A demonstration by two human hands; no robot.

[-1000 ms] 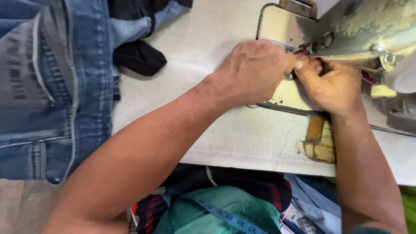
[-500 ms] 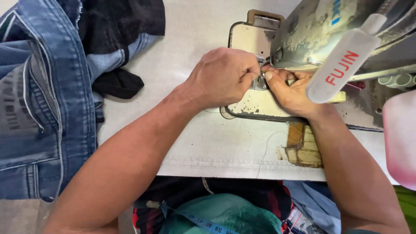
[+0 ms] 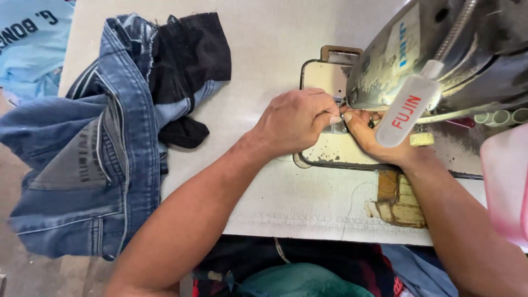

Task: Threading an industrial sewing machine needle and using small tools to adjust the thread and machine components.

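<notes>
My left hand rests on the pale metal bed plate of a worn grey sewing machine, fingers curled and pinched together right at the needle area. My right hand meets it fingertip to fingertip from the other side. A white lamp tube hanging off the machine partly hides the right hand. Whatever is between the fingertips is too small to make out. Both forearms reach in from the bottom edge.
A heap of blue jeans and black cloth lies on the left of the white table. A worn wooden patch sits near the front edge. A pink object is at the right, light blue cloth at top left.
Both hands have stayed at the needle, fingertips together. The view has shifted, so the lamp tube and more of the jeans heap now show.
</notes>
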